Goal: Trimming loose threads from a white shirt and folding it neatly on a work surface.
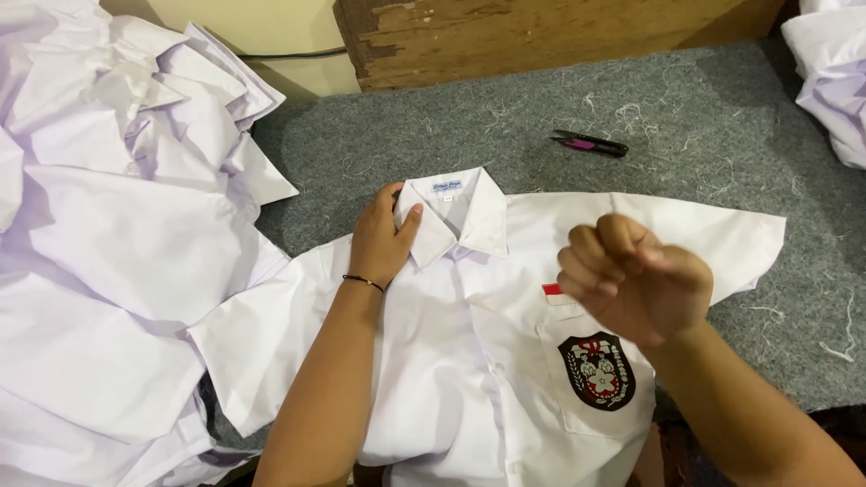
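A white short-sleeved shirt (451, 361) lies face up on the grey felt table (686, 117), collar toward the far side. A dark round badge (597, 370) is sewn on its chest pocket, with a small red and white patch above it. My left hand (382, 239) grips the left point of the collar (456, 216) between thumb and fingers; a thin dark bracelet circles the wrist. My right hand (636, 280) hovers above the shirt's chest with its fingers curled into a fist. I see nothing in it.
A big heap of white shirts (108, 234) fills the left side. More white cloth (834, 72) lies at the far right corner. Small black and pink thread snips (591, 142) rest on the felt beyond the shirt. Loose threads litter the felt. A worn wooden board (541, 32) stands behind.
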